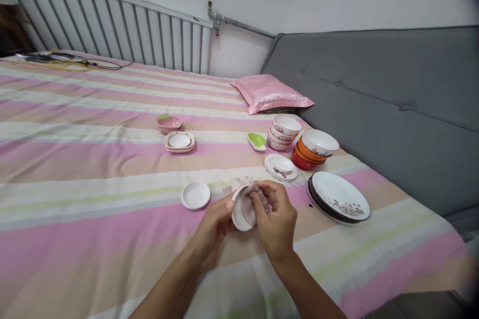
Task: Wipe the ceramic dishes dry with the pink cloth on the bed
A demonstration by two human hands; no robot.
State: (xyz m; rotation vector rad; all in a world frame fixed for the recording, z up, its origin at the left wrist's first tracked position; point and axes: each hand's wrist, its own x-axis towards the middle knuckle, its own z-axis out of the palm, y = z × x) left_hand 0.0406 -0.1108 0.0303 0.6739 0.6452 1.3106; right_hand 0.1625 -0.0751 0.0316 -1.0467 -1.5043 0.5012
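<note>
My left hand (213, 229) grips a small white dish (239, 214) by its edge, fingers closed around it, above the bed. In my right hand (277, 217) is a bunched pale pink cloth (247, 204), pressed against the inside of that dish. The cloth covers part of the dish, and some fingertips are hidden behind both. Left of my hands another small white dish (195, 195) lies on the striped sheet. Just beyond my right hand sits a stack of small plates (271, 168) with a little white dish (283, 164) on top.
Stacked white bowls (280, 134), orange and red bowls (305, 157) and large plates (340, 197) stand to the right. A green leaf-shaped dish (256, 141), pink dishes (170, 123) and rectangular dishes (180, 148) lie farther back. Behind are a pink pillow (271, 92) and grey headboard (381, 75).
</note>
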